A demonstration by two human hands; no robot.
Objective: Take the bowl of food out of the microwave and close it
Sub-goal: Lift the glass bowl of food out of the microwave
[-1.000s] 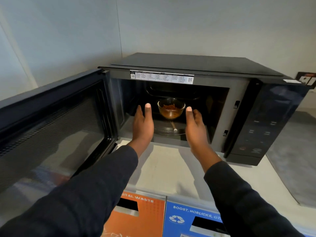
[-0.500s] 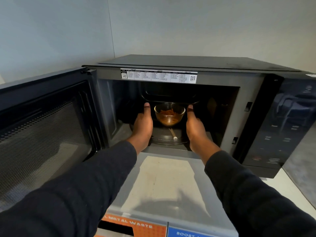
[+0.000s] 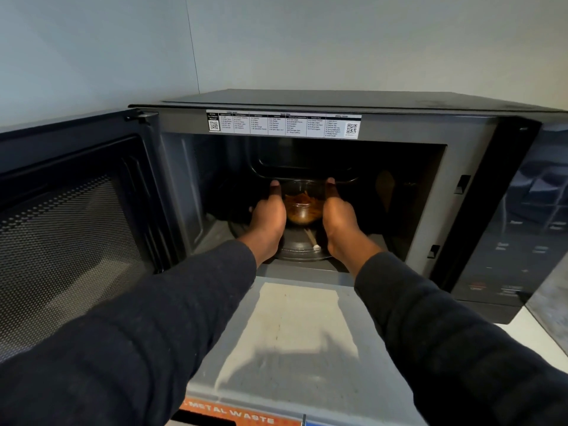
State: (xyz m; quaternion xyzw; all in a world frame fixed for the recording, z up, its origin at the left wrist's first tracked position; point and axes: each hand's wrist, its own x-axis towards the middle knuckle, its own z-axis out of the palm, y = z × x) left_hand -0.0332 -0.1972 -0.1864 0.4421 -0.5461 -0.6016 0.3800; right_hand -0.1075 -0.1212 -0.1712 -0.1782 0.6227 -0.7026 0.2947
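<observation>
A black microwave stands on a counter in the corner, its door swung wide to the left. Inside, a small clear glass bowl of orange-brown food sits on the glass turntable. My left hand is pressed against the bowl's left side and my right hand against its right side, thumbs up along the rim. Both hands cup the bowl between them; their fingers are hidden behind it. The bowl looks to be resting on the turntable.
The microwave's control panel is on the right. A pale counter lies in front of the opening. At the bottom edge is an orange bin label reading "METAL WASTE". Walls close off the back and left.
Both hands have reached deeper into the cavity and closed in from beside the bowl onto its sides. My head has moved nearer, so the microwave fills more of the view.
</observation>
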